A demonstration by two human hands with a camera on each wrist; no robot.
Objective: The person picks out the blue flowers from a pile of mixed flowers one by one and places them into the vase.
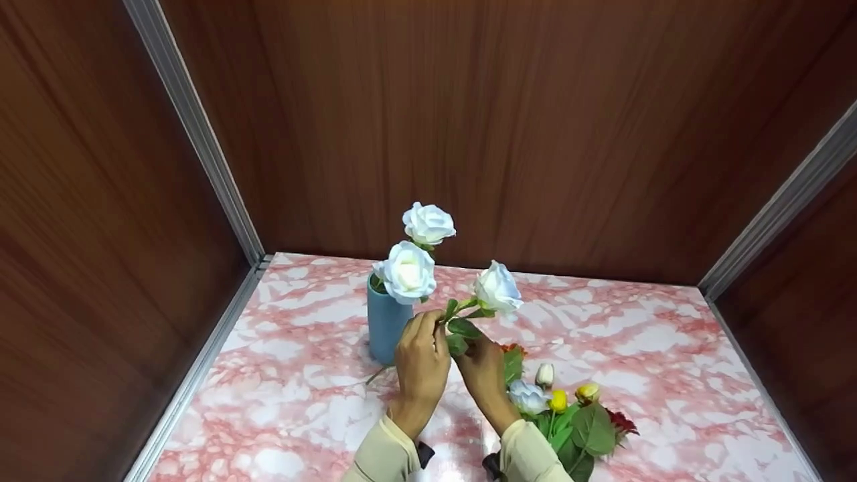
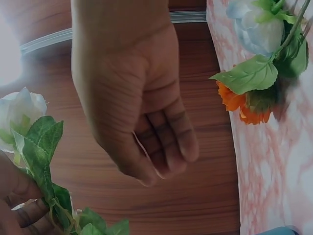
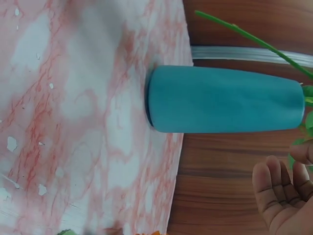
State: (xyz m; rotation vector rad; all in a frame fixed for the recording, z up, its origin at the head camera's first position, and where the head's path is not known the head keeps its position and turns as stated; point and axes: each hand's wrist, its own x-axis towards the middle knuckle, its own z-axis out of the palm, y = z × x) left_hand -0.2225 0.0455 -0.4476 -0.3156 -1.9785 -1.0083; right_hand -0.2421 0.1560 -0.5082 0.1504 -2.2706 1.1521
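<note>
My left hand (image 1: 422, 358) pinches the stem of a white rose (image 1: 498, 289) with green leaves (image 1: 463, 328). The bloom leans right, and part of the stem is hidden behind the fingers. Close under the leaves is my right hand (image 1: 483, 375); in the left wrist view that right hand (image 2: 137, 98) shows loosely bent fingers with nothing seen between them. Just left of the hands stands a blue vase (image 1: 388, 328) holding white roses (image 1: 407, 273). The held rose's green stem (image 3: 254, 44) slants past the vase in the right wrist view.
On the table's right lie a pale blue rose (image 1: 529, 397), yellow tulips (image 1: 558, 401), a white tulip (image 1: 545, 375), a dark red flower (image 1: 622, 422) and an orange flower (image 2: 244, 105). Brown wood-grain panels (image 1: 469, 134) enclose the pink marbled table (image 1: 288, 395).
</note>
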